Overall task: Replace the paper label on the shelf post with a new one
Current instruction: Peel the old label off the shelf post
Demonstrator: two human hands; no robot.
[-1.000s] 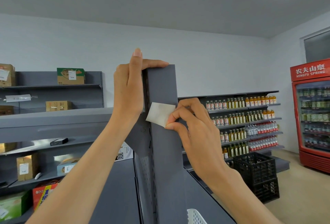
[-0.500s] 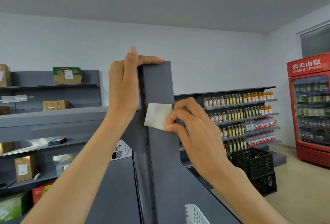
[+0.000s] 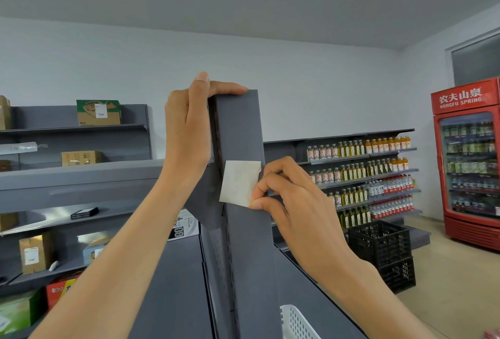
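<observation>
Item: grey shelf post (image 3: pixel 244 230), upright, centre of view, its flat face toward the camera and a slotted edge on its left side.

Item: paper label (image 3: pixel 239 183), pale, roughly square, lying on the upper face of the post. Its left edge overhangs the post's left edge slightly; its right edge meets the post's right edge. The lower right corner sits between thumb and forefinger.

Left hand (image 3: pixel 189 133): wrapped over the post's top left corner, thumb laid flat along the top edge, fingers curled behind (fingertips mostly hidden).

Right hand (image 3: pixel 286 198): fingers bunched, thumb and forefinger pinching the label's lower right corner at the post's right edge.

Surroundings: to the right of the post, open floor with stacked black crates (image 3: pixel 382 253) and, well apart, a red drinks fridge (image 3: pixel 468 163); bottle shelves (image 3: pixel 362 173) stand behind the right hand. Left of the post, grey shelving (image 3: pixel 75 176) with cardboard boxes. A white basket (image 3: pixel 296 322) rim shows just below, beside the post's base.
</observation>
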